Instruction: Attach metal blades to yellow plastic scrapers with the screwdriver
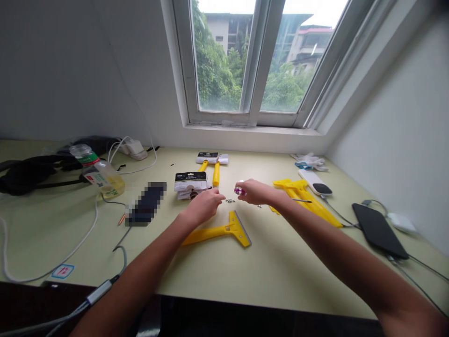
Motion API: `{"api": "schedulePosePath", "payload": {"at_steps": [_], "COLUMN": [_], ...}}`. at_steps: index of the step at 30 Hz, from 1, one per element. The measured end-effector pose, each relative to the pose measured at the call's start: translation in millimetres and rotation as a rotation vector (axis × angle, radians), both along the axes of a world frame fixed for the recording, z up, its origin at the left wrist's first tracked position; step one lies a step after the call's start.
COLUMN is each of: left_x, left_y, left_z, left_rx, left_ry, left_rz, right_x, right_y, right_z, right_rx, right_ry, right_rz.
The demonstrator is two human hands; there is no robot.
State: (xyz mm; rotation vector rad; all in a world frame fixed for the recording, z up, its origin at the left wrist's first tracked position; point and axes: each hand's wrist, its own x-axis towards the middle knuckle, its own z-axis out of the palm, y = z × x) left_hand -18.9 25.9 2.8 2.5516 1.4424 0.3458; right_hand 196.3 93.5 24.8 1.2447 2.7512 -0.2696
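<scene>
My right hand (249,191) is closed around a screwdriver with a clear and purple handle (239,191). Its thin metal shaft shows past my forearm, the dark tip pointing right. My left hand (207,205) has its fingers pinched together beside a small cluster of metal screws (230,201); anything between the fingertips is too small to make out. Nearer to me lies a yellow scraper (234,228), its metal blade facing right and part of its handle behind my left forearm. A few more screws (259,206) sit below my right wrist.
Carded packages (190,183) and yellow handles (216,174) lie behind my left hand. At right are more yellow scraper parts (315,201), a white device (315,181), gloves (310,162) and a cabled phone (379,229). A bottle (100,175) and cables occupy the left.
</scene>
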Motion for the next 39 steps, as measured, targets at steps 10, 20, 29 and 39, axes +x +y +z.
{"api": "schedulePosePath", "payload": {"at_steps": [10,20,29,39], "left_x": [26,41,47,42], "left_y": [21,29,34,46], "left_z": [-4.9,-5.8,-11.7,-10.7], "left_rx": [0.0,0.022,0.07,0.053], "left_ry": [0.235,0.274,0.301,0.226], "left_rz": [-0.041,-0.081,-0.085,-0.075], "right_x": [66,48,40,34], "right_y": [-3,-9,0,17], "right_z": [7,3,-2,0], "right_rx": [-0.127,-0.143,-0.104,-0.061], "right_ry": [-0.16,-0.202,-0.226,-0.215], "right_rz": [-0.192,-0.213,-0.181,-0.157]}}
